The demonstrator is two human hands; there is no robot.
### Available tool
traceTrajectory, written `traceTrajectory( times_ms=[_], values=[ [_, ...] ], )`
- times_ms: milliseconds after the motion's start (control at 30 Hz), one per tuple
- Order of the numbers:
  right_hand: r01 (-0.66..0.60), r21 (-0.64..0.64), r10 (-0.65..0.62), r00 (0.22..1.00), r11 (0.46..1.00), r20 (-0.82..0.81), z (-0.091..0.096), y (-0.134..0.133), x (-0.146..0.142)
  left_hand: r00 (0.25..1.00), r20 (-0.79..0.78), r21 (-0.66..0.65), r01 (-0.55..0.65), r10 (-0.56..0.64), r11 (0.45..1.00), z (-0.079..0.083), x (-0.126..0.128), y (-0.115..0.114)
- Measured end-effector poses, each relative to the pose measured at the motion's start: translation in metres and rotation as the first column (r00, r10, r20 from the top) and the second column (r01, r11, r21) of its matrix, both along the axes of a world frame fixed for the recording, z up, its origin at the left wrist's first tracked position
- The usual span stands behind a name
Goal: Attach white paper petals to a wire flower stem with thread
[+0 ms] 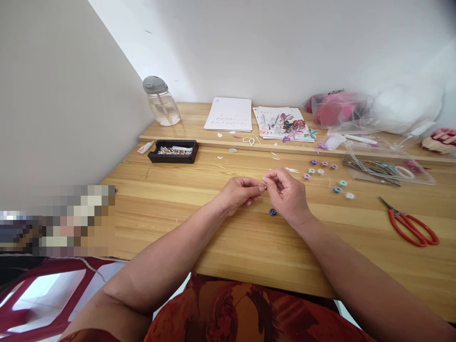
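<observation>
My left hand (243,194) and my right hand (287,194) meet fingertip to fingertip over the middle of the wooden table. Both are closed in a pinch. Between them shows a tiny dark speck, too small to name and mostly covered by the fingers. Just below the right hand lies a dark blue thread bobbin (272,212) on the tabletop. Farther right is a loose group of small bobbins in pale and dark colours, among them a mint green bobbin (342,183) and a purple bobbin (313,162).
Red-handled scissors (409,225) lie at the right. A black tray (173,159) of beads and a small glue tube (145,147) are at the left. On the raised shelf stand a water bottle (164,107), white paper (228,114), fabric flowers (295,125) and plastic bags (402,107).
</observation>
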State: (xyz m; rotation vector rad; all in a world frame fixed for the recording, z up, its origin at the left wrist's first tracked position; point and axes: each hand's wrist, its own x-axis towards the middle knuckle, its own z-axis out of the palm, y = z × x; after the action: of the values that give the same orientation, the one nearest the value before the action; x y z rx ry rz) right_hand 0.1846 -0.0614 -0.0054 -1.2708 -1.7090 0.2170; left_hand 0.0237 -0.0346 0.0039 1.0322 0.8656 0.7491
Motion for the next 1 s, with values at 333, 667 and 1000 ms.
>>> traceTrajectory(
  times_ms=[333,667,1000],
  values=[
    [-0.02,-0.064,0.014,0.995,0.998,-0.096,-0.0001,0.0013,-0.0001,1.0,-0.02,-0.004,-0.01,0.01,1.0,0.0025,0.0,-0.0012],
    [-0.026,-0.061,0.02,0.994,0.998,-0.103,-0.0016,0.0013,0.0006,1.0,0.0,-0.013,-0.013,0.013,1.0,0.0013,-0.0002,-0.0004],
    [-0.017,-0.046,0.014,0.998,0.999,-0.06,0.0,0.0002,0.0001,1.0,0.0,-0.015,-0.014,0.014,1.0,0.0,0.0001,-0.0007]
  ],
)
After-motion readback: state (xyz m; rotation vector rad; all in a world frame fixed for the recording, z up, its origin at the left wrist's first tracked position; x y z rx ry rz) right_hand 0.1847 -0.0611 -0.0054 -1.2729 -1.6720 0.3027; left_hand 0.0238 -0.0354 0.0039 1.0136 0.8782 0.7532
